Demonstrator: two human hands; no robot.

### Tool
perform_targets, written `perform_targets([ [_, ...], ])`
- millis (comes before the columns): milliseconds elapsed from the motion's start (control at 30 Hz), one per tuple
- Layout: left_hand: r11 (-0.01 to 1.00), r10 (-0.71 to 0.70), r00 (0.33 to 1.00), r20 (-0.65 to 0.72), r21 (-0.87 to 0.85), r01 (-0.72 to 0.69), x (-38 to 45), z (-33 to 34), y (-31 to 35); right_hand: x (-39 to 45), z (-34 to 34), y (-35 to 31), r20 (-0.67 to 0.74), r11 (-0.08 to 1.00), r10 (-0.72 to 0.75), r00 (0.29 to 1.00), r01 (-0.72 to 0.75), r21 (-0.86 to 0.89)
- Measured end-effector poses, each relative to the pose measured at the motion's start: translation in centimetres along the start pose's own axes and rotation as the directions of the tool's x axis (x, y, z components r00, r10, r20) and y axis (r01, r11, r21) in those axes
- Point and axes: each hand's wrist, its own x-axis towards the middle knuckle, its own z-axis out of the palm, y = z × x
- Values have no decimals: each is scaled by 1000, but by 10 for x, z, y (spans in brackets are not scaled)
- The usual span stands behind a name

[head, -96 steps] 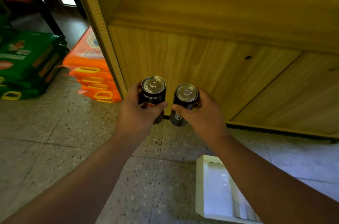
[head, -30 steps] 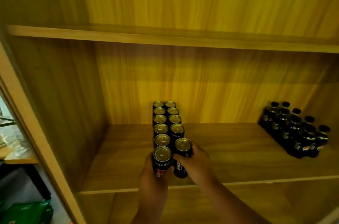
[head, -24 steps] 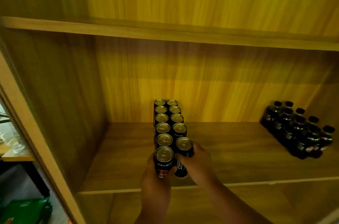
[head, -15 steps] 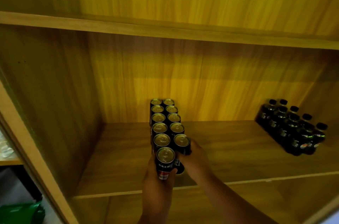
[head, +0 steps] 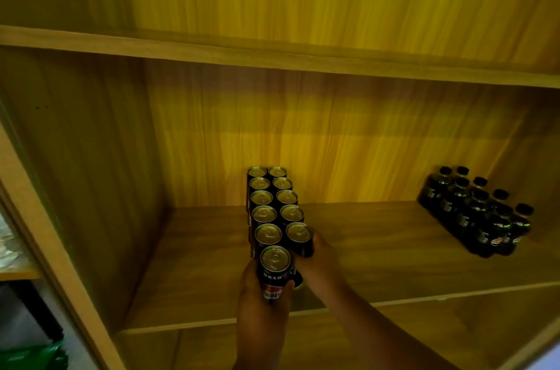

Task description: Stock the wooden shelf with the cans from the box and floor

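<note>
On the wooden shelf, two rows of black cans with gold tops ran from the back panel toward the front edge, standing upright and touching one another, roughly midway between the shelf's left wall and its right end. The left hand came up from below the front edge, its grip wrapped around the near can, which stood upright at the front of the left row, touching or just in front of the can behind it; whether its base rested on the board could not be told, since the fingers hid it. The right hand reached in beside it, its grip closed around the front can of the right row, fingers on that can's right side. That can stood level with the second-from-front can of the left row, so the left row reached one can nearer the front edge. Well apart from the cans, toward the right end of the shelf and near the back panel, stood a cluster of dark bottles with black caps. Another board ran above, with nothing visible on its front lip.
</note>
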Motion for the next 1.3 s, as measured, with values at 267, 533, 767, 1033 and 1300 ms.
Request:
perform_targets([
  [267, 993, 29, 999, 17, 110, -31, 3, -1, -3, -3, -6, -6, 63, 1000, -8, 998, 7, 16],
  [533, 852, 74, 988, 137, 507, -134, 3, -23, -2, -14, -20, -2, 130, 993, -5, 991, 20, -114],
  [767, 541, 151, 962, 229, 795, -274, 13, -48, 1, -34, -33, -3, 149, 920, -39, 988, 93, -381],
  [1033, 338, 48, 948, 315, 888, -312, 15, -71, 29, -50, -66, -8, 302, 587, -47, 952, 271, -763],
  [1300, 303, 87, 951, 298, 901, -310, -20, -75, 58, -87, -90, -22, 381, 564, -139, 914, 389, -729],
])
